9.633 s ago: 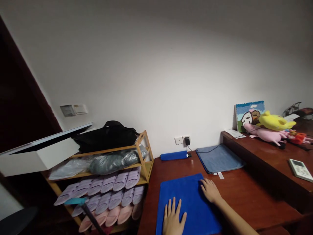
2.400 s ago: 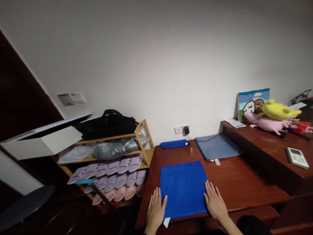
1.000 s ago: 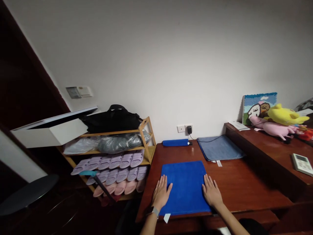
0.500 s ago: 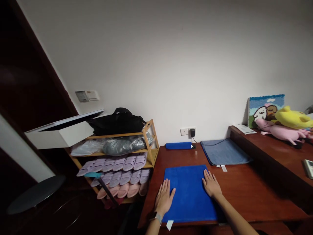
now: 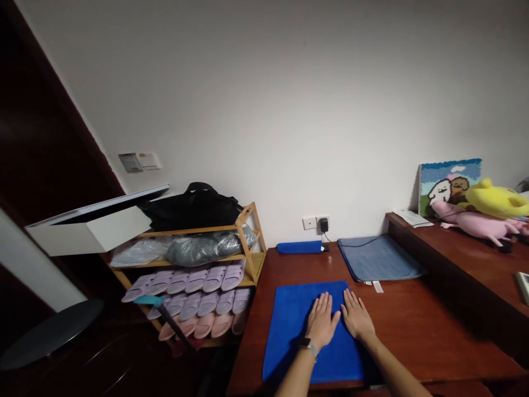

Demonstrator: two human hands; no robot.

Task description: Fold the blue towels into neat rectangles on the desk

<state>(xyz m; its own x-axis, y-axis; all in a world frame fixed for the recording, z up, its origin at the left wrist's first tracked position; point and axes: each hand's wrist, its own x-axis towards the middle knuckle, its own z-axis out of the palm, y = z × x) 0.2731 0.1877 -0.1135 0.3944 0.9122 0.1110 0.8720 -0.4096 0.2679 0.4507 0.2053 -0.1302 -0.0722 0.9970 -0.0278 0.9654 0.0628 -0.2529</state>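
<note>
A bright blue cloth lies flat and roughly square on the reddish-brown wooden table. My left hand, with a watch on its wrist, rests palm down on the cloth right of its middle. Its fingers are stretched out. My right hand lies flat at the cloth's right edge, fingers extended and the thumb close to my left hand. Behind the cloth, a rolled blue cloth sits by the wall. A stack of grey-blue cloths with white tags lies to the right.
Left of the table stands a wooden rack with lilac slippers, pink slippers and a black bag. A charger is plugged into the wall. Plush toys lie on a raised surface at right.
My left hand has slid from the cloth's left edge rightwards across it, closer to my right hand. The right hand stays at the right edge. The view has shifted slightly.
</note>
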